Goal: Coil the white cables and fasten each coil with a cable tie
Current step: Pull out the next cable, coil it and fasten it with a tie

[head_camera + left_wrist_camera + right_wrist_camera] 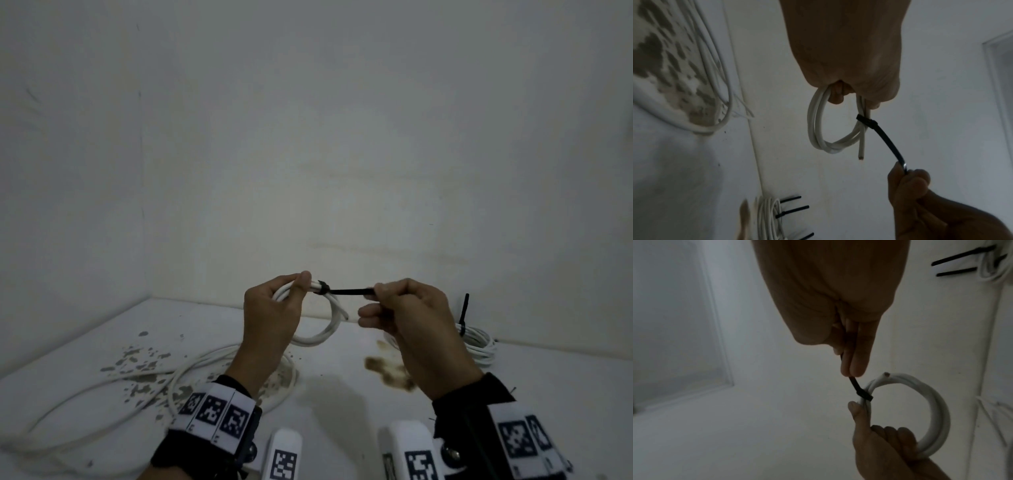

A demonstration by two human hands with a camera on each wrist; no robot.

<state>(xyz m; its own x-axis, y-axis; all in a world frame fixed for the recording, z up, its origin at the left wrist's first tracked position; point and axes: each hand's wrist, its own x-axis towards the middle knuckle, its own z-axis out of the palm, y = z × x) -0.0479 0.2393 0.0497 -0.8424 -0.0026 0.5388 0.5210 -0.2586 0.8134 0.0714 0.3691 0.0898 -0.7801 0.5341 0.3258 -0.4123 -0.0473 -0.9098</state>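
I am holding a small white coil (317,318) up above the counter (342,404). My left hand (270,315) is gripping the coil, fingers curled round its strands. My right hand (407,318) is pinching the tail of a black cable tie (346,291) between thumb and fingers, out at 3 o'clock from the coil. I think I am pulling the tie tight now. Next I need to keep pulling until the band bites snug, then set this coil down and pick up the loose cable (113,387) lying at 8 o'clock. The left wrist view is showing the cut cable end (860,151) hanging below the tie, and tied coils (768,217) on the counter with several black tails sticking out. The head view is showing only one tail there.
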